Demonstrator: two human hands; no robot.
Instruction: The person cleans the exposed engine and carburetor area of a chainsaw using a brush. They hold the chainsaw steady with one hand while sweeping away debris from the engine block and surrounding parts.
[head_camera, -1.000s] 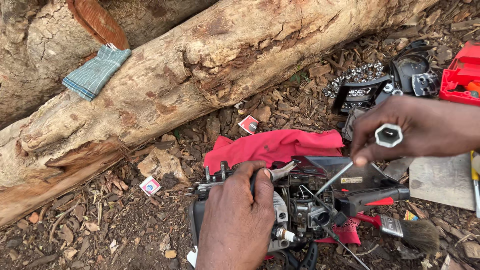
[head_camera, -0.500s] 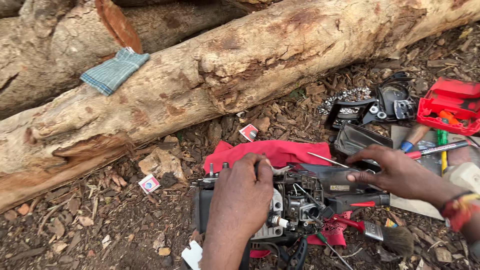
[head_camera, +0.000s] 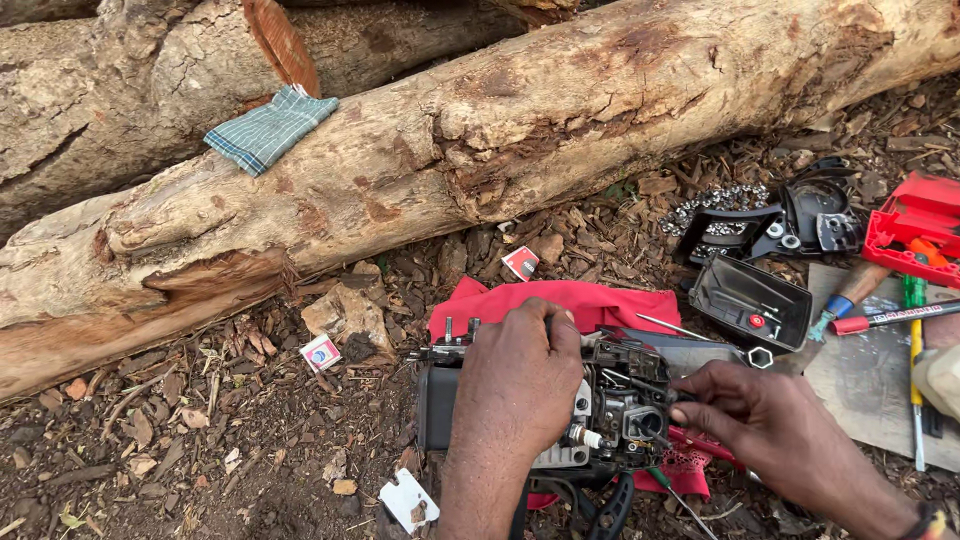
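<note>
Two hands on the stripped chainsaw engine (head_camera: 590, 415) over the red cloth (head_camera: 560, 300): your left hand (head_camera: 520, 385) clamps its top, your right hand (head_camera: 765, 420), socket wrench (head_camera: 715, 338) now dropped, pinches the carburetor side.

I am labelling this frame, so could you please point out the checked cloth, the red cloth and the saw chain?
checked cloth (head_camera: 268, 130), head view, middle of the folded fabric on the log.
red cloth (head_camera: 600, 300), head view, flat part above the engine.
saw chain (head_camera: 715, 203), head view, middle of the heaped links.
</note>
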